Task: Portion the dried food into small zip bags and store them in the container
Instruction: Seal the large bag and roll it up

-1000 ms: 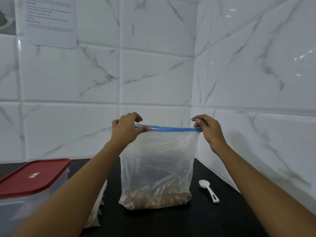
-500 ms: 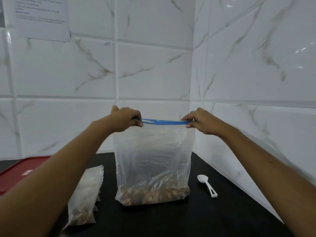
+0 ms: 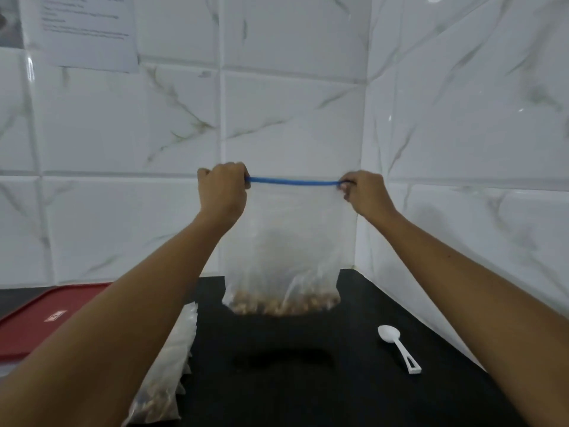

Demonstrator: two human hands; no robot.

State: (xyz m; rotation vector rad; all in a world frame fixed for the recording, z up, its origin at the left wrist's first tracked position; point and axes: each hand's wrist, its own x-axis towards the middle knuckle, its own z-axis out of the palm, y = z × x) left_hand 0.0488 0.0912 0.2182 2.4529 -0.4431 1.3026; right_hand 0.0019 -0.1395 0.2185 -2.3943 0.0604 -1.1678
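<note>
Large zip bag (image 3: 289, 241): centre of frame, hanging clear of the black counter (image 3: 308, 396), with dried food (image 3: 277, 305) pooled in its bottom.
Blue zip strip (image 3: 292, 181): stretched level between the two hands.
Left hand (image 3: 223, 192): fingers curled round the strip's left end.
Right hand (image 3: 365, 192): pinching the strip's right end.
Small filled bags (image 3: 166, 374): lower left, lying on the counter.
Red-lidded container (image 3: 46, 322): left edge.
White spoon (image 3: 397, 343): lower right, on the counter.

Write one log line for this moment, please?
left hand: grips zip strip | right hand: grips zip strip | big bag: held above counter
</note>
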